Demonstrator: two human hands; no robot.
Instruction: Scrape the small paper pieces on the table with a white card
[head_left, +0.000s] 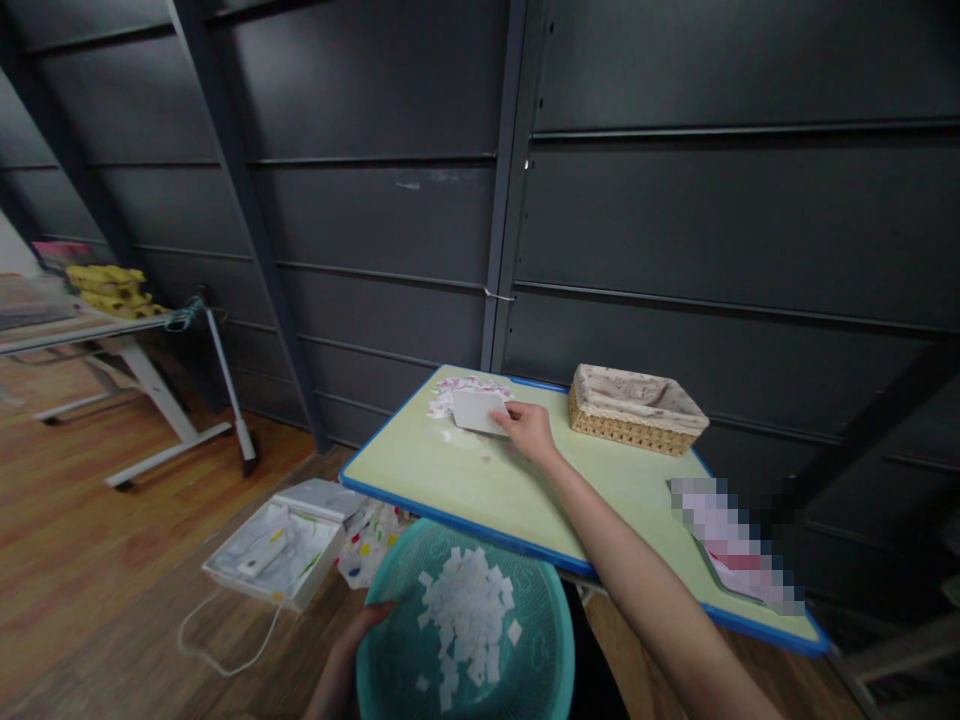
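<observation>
Over the table, my right hand [525,428] pinches a flat white card [478,411] by its right edge. The card stands tilted in front of a heap of small white and pink paper pieces [444,392] at the table's far left. My left hand [369,622] grips the left rim of a green plastic basket [551,640], its fingers partly hidden. The basket is held below the table's front edge. Many small white paper squares [469,605] lie piled inside it.
A lined wicker basket [630,425] stands at the back right of the yellow table [420,470]. A pixelated flat item [727,550] lies at its right. On the floor are an open white box [270,550] and a spotted bag [375,540]. Another table [97,330] stands left.
</observation>
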